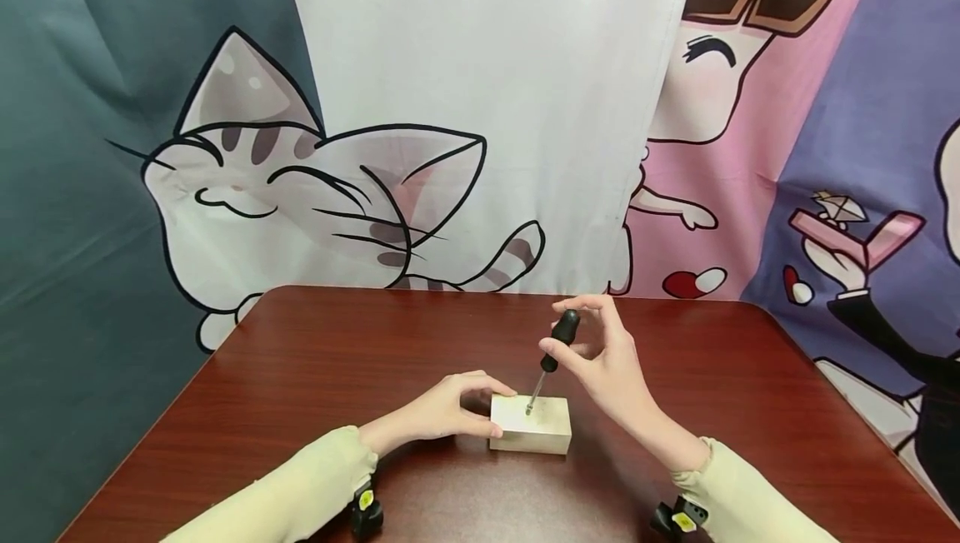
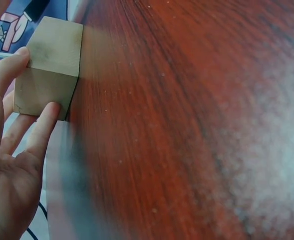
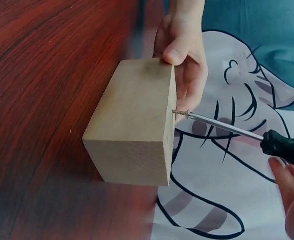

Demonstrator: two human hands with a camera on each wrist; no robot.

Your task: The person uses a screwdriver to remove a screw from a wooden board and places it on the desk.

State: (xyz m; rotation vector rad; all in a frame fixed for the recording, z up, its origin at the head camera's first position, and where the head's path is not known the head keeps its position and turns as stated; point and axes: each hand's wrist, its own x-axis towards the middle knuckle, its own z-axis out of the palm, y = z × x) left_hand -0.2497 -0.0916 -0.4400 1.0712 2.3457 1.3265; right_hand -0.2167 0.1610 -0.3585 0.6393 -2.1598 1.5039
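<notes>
A pale wooden block (image 1: 531, 440) lies on the table, its long side toward me. My left hand (image 1: 444, 410) grips its left end between thumb and fingers; in the left wrist view the fingertips (image 2: 50, 111) press on the end face. My right hand (image 1: 613, 364) holds a screwdriver (image 1: 567, 326) by its black handle, which leans a little to the right. The right wrist view shows the screwdriver's tip meeting a brass-coloured screw (image 3: 179, 113) that stands partly out of the block's top face. Part of the right hand is cut off there.
The reddish-brown wooden table (image 1: 360, 343) stretches around the block on all sides. Behind it hangs a cloth backdrop (image 1: 480, 43) with a cartoon cat and figures. Small black cameras (image 1: 367, 514) are strapped at both wrists.
</notes>
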